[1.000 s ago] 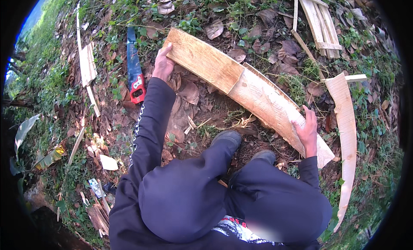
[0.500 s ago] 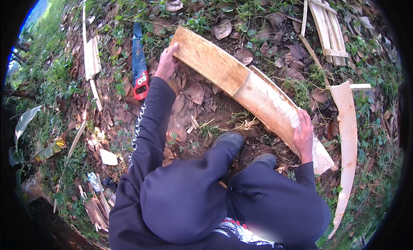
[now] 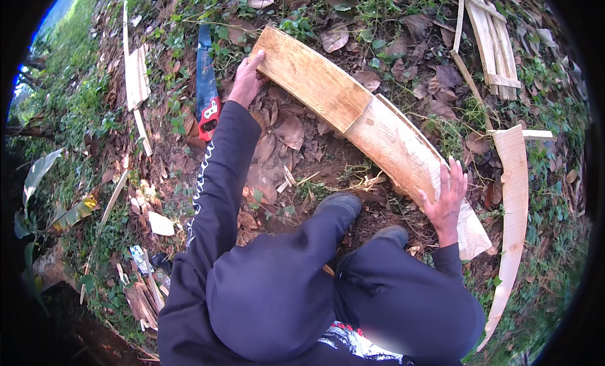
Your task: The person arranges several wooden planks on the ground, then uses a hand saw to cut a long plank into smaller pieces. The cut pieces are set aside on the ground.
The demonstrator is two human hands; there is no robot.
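Observation:
Two wooden boards lie end over end on a slant in front of me. The yellowish-brown board (image 3: 315, 79) is on the left and overlaps the paler, rough-surfaced board (image 3: 394, 142) that runs down to the right. My left hand (image 3: 247, 82) grips the far left end of the brown board, thumb on top and fingers partly hidden beneath. Over the pale board's right part, my right hand (image 3: 446, 205) is open with fingers spread; whether its palm touches the wood I cannot tell. Left of my left hand lies a handsaw (image 3: 207, 82) with a red handle.
A long pale plank (image 3: 513, 196) lies at the right. Slatted wooden pieces rest at the far right (image 3: 495, 41) and far left (image 3: 136, 79). Scrap wood (image 3: 142, 300) is piled lower left. Dry leaves and green plants cover the ground around my shoes (image 3: 340, 208).
My right hand has loosened from the pale board's edge and spread its fingers. My left hand keeps its grip. The brown board's left end appears slightly higher in view.

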